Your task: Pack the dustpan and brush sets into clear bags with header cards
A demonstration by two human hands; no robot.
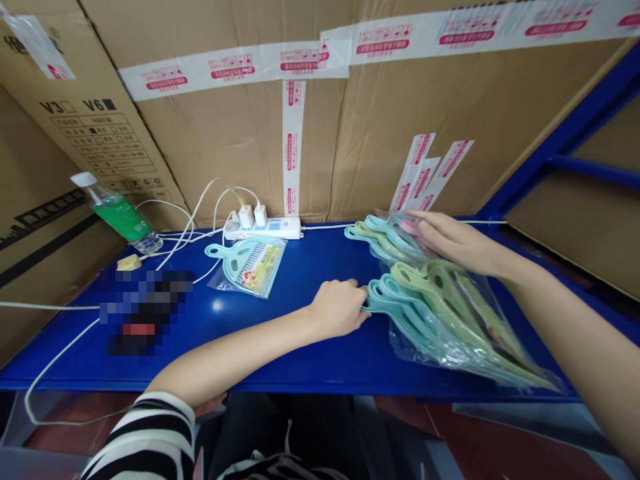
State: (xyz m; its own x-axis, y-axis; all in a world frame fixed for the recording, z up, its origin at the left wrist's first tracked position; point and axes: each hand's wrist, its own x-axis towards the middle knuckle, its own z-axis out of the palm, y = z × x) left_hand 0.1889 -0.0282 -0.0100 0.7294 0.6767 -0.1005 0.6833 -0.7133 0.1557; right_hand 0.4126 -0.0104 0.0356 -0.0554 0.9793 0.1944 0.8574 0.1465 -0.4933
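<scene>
Several bagged small dustpan sets in light blue and green lie in two piles at the right of the blue table. My left hand (339, 308) is closed around the handle end of a blue dustpan (400, 303) in the front pile, at its left side. Green dustpans (450, 307) lie over the blue ones there, in clear plastic. At the rear pile (383, 239), my right hand (447, 240) grips a bagged set from above, near a pink part (409, 227); some of its fingers are hidden. One more bagged dustpan with a brush (253, 265) lies apart, left of centre.
A white power strip (273, 228) with plugs and cables stands against the cardboard wall (240, 140). At the left are a bottle with a green label (120, 215), a yellowish plug (129, 263) and a blurred dark object (150, 313). A blue metal frame (550, 140) rises at the right.
</scene>
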